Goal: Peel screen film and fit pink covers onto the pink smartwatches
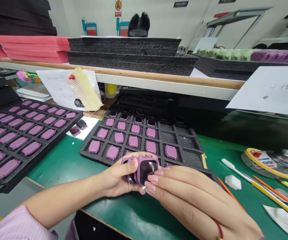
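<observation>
Left hand [116,181] clamped on bunched purple watch cases [131,179], count hidden. Front case's dark screen [147,166] between hands, left of right hand's [186,190] touching fingertips; long axis near upright. Can't tell if right thumb pinches behind. Middle foam tray [167,136]: eleven cases clearly back-up, others partly covered; four screen-up. Beyond: one toothbrush [237,171], one white block [233,182].

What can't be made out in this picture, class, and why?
Head view: the number of held purple cases; they overlap, partly behind the left hand.
Head view: near-right part of the centre tray; the right hand covers it.
Head view: leftmost part of the left tray; the picture's edge cuts it off.
Head view: writing on the right-hand paper; too small, blurred.
</observation>
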A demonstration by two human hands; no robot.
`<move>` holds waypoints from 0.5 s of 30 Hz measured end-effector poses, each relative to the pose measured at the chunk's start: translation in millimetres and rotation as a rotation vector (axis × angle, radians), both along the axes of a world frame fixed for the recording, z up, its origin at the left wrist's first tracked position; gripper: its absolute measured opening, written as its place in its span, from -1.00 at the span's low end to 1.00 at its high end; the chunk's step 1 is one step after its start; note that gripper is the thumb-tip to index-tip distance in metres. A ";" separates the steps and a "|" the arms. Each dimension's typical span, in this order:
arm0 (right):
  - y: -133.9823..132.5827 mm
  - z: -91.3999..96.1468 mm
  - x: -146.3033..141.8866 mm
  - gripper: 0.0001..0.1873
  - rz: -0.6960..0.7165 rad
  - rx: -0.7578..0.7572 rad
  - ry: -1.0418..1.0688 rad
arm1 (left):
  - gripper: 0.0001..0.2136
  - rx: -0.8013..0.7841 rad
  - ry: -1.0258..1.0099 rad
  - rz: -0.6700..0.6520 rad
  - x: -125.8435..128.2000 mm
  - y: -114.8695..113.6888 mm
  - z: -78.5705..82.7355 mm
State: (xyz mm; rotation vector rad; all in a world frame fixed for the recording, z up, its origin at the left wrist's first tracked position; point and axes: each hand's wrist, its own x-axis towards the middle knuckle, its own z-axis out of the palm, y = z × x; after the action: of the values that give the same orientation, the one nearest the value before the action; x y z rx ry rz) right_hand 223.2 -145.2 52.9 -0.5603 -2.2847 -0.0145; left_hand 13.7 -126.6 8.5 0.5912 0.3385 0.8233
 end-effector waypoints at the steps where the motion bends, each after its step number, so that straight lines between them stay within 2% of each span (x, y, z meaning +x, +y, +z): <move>1: 3.5 0.8 -1.8 -0.73 0.024 0.039 -0.007 | -0.49 -0.006 0.001 0.011 0.2 -0.3 -0.3; 3: 11.0 0.8 -7.0 -0.77 0.053 0.089 0.012 | -0.51 -0.018 0.007 0.055 1.2 -0.5 -1.1; 4: 14.2 -0.2 -10.1 -0.70 0.040 0.076 0.030 | -0.52 -0.016 0.014 0.078 2.2 -0.4 -1.4; 6: 18.5 -4.9 -16.4 -0.49 -0.003 -0.041 0.069 | -0.56 0.020 0.033 0.108 4.9 -0.1 -1.4; 8: 20.3 -11.1 -21.3 -0.39 -0.005 -0.216 0.103 | -0.59 0.057 0.059 0.124 7.9 0.3 -0.8; 10: 21.3 -16.1 -23.7 -0.45 0.023 -0.343 0.166 | -0.60 0.039 0.067 0.147 9.7 0.8 0.3; 12: 22.8 -17.7 -23.4 -0.49 0.030 -0.402 0.231 | -0.60 -0.034 0.063 0.163 9.8 1.3 1.2; 15: 26.5 -15.8 -20.1 -0.45 0.007 -0.437 0.258 | -0.53 -0.119 0.057 0.080 7.4 1.9 1.1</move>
State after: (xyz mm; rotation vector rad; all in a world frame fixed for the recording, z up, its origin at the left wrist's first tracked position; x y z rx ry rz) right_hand 203.2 -118.7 37.1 -0.7298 -2.0393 0.5403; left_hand 21.0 -124.7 9.5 0.4927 0.4628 0.8576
